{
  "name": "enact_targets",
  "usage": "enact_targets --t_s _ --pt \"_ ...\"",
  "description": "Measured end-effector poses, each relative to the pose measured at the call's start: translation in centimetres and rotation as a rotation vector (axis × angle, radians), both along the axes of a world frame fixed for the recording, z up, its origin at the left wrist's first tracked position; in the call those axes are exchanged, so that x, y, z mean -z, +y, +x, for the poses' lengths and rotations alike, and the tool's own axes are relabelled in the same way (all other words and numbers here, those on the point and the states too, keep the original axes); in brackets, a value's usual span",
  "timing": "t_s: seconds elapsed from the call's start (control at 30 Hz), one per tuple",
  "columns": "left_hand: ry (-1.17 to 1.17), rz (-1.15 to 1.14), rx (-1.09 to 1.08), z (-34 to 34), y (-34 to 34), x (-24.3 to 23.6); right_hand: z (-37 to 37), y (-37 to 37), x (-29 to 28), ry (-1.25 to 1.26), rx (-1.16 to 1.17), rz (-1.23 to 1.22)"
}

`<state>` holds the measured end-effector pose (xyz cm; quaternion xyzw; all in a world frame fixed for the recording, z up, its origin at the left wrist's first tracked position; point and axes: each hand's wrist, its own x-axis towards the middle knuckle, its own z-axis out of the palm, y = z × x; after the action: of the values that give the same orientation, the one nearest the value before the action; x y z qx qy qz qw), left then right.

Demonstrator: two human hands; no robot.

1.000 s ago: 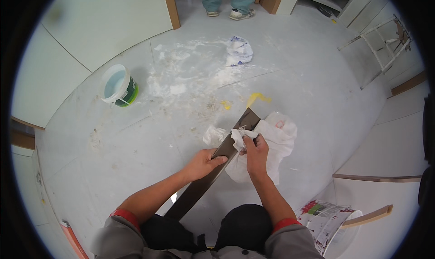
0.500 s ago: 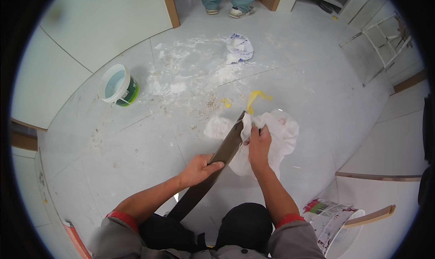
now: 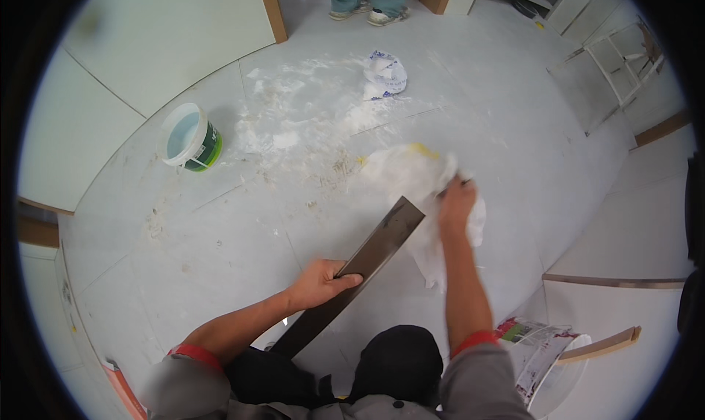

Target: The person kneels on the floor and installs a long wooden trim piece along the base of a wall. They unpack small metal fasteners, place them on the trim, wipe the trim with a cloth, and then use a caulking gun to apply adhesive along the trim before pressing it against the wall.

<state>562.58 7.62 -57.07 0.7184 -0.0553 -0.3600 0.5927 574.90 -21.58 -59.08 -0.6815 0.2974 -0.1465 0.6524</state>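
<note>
Left hand point(image 3: 323, 282) is clamped around a long brown strip point(image 3: 378, 247), slanting above the floor point(image 3: 220, 273); the blurred right hand point(image 3: 457, 200) seems closed on a white cloth point(image 3: 396, 169) beyond its far end. A dark patch point(image 3: 391, 216) shows there, so the work looks unfinished.

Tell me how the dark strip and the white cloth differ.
The dark strip is brown; the white cloth is pale with a yellow patch showing at its edge. The strip is straight-edged; the cloth is loose and irregular. The left hand grips the strip, the right hand the cloth. Both are hand-held.
</note>
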Motion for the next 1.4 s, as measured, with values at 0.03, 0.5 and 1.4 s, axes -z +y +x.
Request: enact_targets --t_s 0.03,0.5,1.4 --pt "0.045 -0.005 -0.004 0.4 0.0 -0.8 1.1 -3.1 0.2 -0.132 0.078 0.021" --pt "-0.074 -0.039 0.029 2.8 -1.4 -1.2 -8.3 7.5 -3.3 0.002 -0.467 -0.215" --pt "0.253 -0.23 -0.078 2.3 2.1 2.6 -1.9 -2.3 -5.8 0.048 -0.232 -0.606"
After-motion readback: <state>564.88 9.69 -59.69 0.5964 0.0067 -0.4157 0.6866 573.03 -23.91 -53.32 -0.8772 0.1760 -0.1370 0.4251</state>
